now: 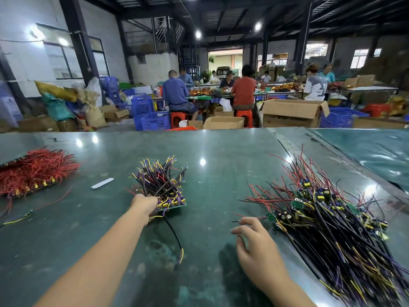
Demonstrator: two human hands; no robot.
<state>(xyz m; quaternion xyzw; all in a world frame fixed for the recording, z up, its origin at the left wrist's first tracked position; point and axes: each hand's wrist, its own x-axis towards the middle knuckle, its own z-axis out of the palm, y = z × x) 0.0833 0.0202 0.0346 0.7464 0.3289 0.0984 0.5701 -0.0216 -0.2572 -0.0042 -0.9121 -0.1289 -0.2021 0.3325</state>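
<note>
**Wired board panel held at the middle of the counter**

A green circuit board panel [174, 203], bristling with black, purple and yellow wires, is gripped at its near edge by the left hand [143, 206] and is tilted up off the middle of the green counter [221, 151]. The right hand [254, 244] is held just above the counter with fingers loosely curled and spread, and nothing is seen to be held in it. Just to its right, a pile of small wired boards [321, 218] is spread towards the right edge. A loose black wire [174, 238] is seen lying between the two hands. A panel with red wires [33, 171] is set at the left edge, and a white strip [102, 183] lies near it.
</note>
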